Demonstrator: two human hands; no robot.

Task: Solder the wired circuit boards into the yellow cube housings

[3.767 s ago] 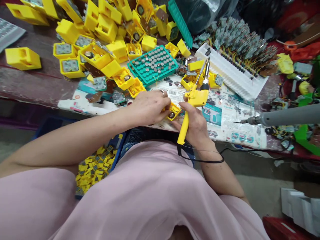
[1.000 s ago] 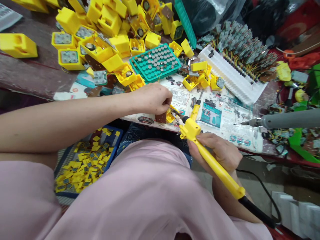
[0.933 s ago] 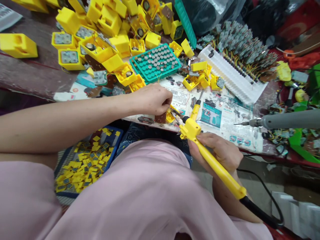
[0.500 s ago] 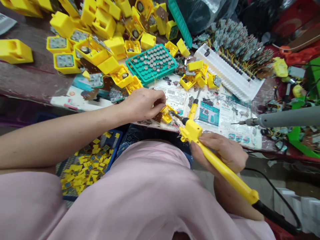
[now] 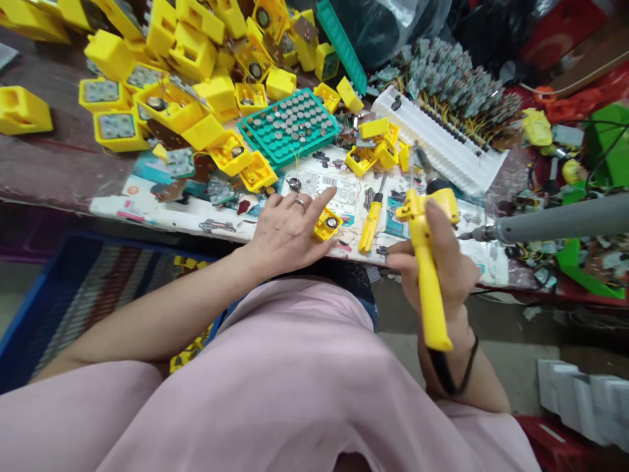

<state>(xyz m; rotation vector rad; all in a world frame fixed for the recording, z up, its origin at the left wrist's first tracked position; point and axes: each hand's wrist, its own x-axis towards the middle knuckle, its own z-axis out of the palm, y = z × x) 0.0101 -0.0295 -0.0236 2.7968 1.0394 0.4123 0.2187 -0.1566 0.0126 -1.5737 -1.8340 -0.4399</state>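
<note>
My left hand (image 5: 289,229) lies with fingers spread at the table's front edge, beside a small yellow housing (image 5: 327,223) with a round metal part in it. A small dark round part (image 5: 294,184) lies just beyond its fingertips. My right hand (image 5: 445,262) is wrapped round a yellow soldering gun (image 5: 430,282), its metal tip pointing away from me above the printed sheet. Between the hands a yellow-handled screwdriver (image 5: 372,219) rests on that sheet. Behind it sit several yellow housings (image 5: 361,160) and a green tray (image 5: 289,128) of round metal discs.
Many yellow housings (image 5: 194,52) are heaped at the back left. A white ribbed rack (image 5: 437,144) with wired parts stands at the back right. A grey electric screwdriver (image 5: 560,223) juts in from the right. A blue crate (image 5: 34,308) is below the table.
My left hand has opened and spread beside the small yellow housing. My right hand has lifted the soldering gun away from that housing and turned it upright, further right.
</note>
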